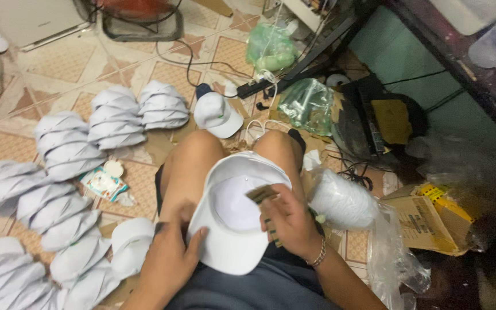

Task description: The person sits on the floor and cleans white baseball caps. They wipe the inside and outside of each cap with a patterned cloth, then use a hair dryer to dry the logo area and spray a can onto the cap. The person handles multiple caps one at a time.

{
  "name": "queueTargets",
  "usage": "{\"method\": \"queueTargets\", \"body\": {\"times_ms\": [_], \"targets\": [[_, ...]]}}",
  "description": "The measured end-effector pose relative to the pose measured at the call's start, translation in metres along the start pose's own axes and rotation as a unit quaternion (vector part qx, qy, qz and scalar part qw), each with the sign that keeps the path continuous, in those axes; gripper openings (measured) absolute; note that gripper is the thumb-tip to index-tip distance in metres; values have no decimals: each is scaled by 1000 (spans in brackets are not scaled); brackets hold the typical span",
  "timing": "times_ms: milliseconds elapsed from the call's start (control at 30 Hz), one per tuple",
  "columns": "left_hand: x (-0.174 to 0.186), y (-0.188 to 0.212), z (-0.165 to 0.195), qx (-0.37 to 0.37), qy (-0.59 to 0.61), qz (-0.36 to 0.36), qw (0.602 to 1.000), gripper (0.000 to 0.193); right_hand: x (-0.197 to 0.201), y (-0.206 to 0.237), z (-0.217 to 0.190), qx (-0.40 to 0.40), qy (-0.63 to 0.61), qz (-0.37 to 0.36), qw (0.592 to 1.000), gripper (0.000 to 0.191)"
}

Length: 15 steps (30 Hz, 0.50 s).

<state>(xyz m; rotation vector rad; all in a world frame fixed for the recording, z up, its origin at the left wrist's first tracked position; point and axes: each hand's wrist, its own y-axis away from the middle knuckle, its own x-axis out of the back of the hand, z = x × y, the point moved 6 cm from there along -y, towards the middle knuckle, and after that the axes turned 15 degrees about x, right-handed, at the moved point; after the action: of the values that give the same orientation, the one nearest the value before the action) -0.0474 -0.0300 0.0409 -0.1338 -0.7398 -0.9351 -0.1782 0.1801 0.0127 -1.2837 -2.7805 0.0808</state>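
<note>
Two hands held a white cap on the person's lap.

The left hand (170, 255) gripped the white cap (233, 221) at its brim edge, thumb on top; the cap lay upside down across the bare knees. The right hand (291, 221) pinched a small brown tag (261, 194) over the cap's hollow. Stacks of white caps (64, 189) lay on the tiled floor (173, 72) to the left.

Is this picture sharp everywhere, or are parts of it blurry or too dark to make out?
Head view: the white cap on the lap is bright and fairly sharp; the right hand is slightly smeared; the stacked caps look soft; the lower right corner falls into deep shadow.
</note>
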Motion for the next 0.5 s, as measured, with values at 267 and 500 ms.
{"method": "queueTargets", "body": {"times_ms": [267, 500], "targets": [[-16, 7, 53, -257, 55, -91, 961, 55, -52, 5, -15, -15, 23, -137, 990, 20], [-24, -18, 59, -366, -75, 41, 927, 63, -43, -6, 6, -85, 73, -49, 992, 20]]}}
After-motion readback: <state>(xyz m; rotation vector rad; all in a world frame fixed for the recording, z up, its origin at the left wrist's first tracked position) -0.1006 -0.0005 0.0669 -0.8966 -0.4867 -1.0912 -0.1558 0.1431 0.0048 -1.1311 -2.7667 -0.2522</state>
